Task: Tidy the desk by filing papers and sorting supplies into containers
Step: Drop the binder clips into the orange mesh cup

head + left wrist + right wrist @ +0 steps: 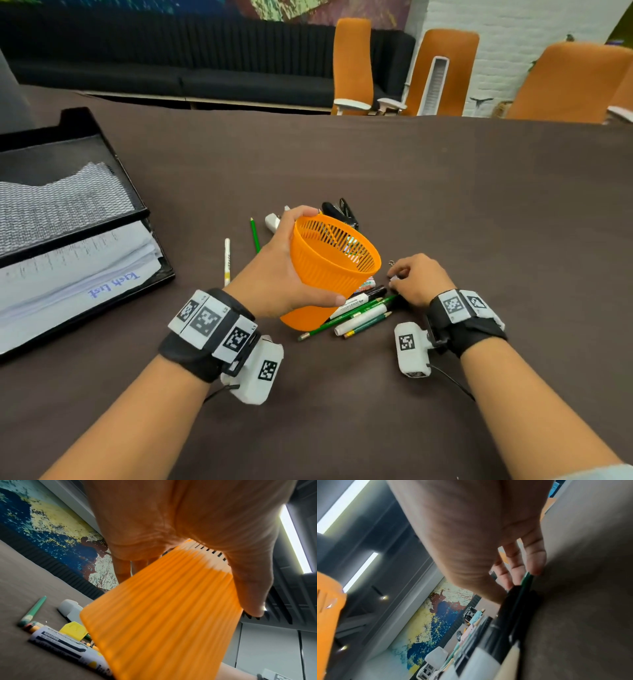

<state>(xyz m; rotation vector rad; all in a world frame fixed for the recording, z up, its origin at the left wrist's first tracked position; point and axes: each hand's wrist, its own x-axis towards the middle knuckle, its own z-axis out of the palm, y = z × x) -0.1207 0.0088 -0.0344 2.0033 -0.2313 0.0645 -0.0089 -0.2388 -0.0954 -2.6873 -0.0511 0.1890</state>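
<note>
1. Left hand (281,270) grips the orange basket (334,263), tilted, raised just above the desk (445,188).
2. Pens and pencils (359,311) lie beside its base.
3. Right hand (419,279) curls onto their tips; actual grasp unclear.
4. Sorting supplies: next, lift them into the basket.

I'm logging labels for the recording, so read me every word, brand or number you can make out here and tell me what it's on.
"Task List": blue handwriting, seen upside down, on the top sheet in the lower paper tray.
Print on the white marker: blurred, unreadable.
Print on the white pen: too small.
Lines on the other papers in the tray: too small.
Wrist tags: square code patterns only, no words.
</note>
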